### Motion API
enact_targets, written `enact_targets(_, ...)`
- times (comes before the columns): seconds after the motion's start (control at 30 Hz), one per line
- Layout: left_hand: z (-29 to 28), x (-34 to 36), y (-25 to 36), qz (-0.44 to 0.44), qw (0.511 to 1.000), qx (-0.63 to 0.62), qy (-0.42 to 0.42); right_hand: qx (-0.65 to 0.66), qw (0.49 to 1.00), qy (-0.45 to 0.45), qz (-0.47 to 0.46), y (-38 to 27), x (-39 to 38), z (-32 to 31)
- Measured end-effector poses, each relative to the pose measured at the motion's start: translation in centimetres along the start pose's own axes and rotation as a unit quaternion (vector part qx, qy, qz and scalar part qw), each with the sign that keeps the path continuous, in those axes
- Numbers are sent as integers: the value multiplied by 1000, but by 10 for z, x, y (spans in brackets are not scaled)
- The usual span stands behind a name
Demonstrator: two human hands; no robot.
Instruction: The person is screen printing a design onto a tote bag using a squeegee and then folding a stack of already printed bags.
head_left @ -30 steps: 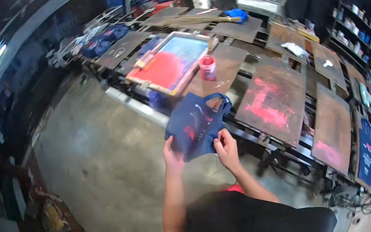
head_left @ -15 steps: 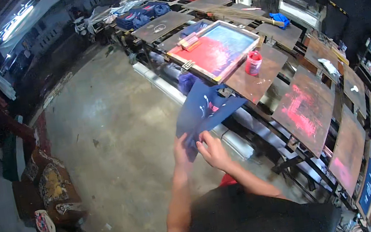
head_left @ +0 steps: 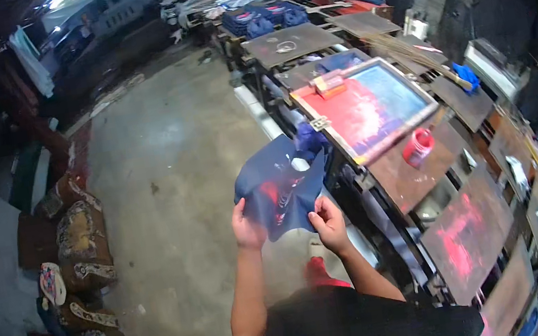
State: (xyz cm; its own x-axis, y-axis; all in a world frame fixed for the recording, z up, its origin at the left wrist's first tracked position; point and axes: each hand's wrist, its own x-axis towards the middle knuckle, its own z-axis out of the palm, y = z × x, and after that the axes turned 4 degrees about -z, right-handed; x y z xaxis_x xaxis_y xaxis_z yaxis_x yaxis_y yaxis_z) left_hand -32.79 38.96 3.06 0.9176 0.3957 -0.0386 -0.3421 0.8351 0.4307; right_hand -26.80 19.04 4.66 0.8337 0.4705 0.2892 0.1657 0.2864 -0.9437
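Note:
My left hand [head_left: 247,227] grips the left side of a dark navy fabric item [head_left: 258,177], apparently a bag, with red and white print on its face. My right hand [head_left: 329,225] pinches its lower right corner, thumb on top. The fabric hangs spread and creased between them, above the floor beside a row of printing platens. Just beyond it to the right lie a framed screen [head_left: 358,115] with red and blue ink and an open tub of red ink [head_left: 418,148].
Metal platens [head_left: 291,43] with frame edges run along my right, some pink-stained. Stacked navy fabric [head_left: 246,20] sits at the far end. Concrete floor [head_left: 153,144] stretches ahead and left. Worn patterned upholstered seats [head_left: 77,244] line the left side. My red-clad leg shows below.
The view has turned left, so the platens, screen and tub have shifted right in it. The fabric, still in both hands, has changed its folds and is spread flatter.

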Motion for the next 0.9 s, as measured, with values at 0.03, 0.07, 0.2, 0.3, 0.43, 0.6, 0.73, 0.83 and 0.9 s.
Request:
enact_targets(0.03, -2, 13, 2, 8, 1000, 5, 2, 11, 1000, -9, -1, 7, 13, -7)
enact_targets(0.07, -6, 27, 4, 10, 998, -35, -47, 23, 1000, -19, -3, 9, 29, -9)
enact_targets(0.2, -6, 84, 13, 16, 985, -113, -129, 21, 999, -29, -8, 17, 74, -32)
enact_targets(0.3, 0, 122, 17, 22, 980, -167, -108, -2, 999, -46, 7, 32, 107, -53)
enact_targets(0.43, -4, 152, 15, 50, 983, -137, -111, -100, 987, -124, -26, 50, 141, -70)
enact_targets(0.6, -4, 166, 4, 84, 981, -109, -138, -131, 965, -196, 113, 100, 159, -80)
enact_targets(0.73, 0, 186, 11, 59, 992, -113, 7, 87, 910, -132, 385, 173, 175, -77)
enact_targets(0.83, 1, 202, 15, 77, 993, -73, 47, 198, 860, -123, 454, 176, 194, -70)
enact_targets(0.9, -2, 217, 24, 74, 993, -84, 42, 247, 829, -112, 489, 181, 208, -65)
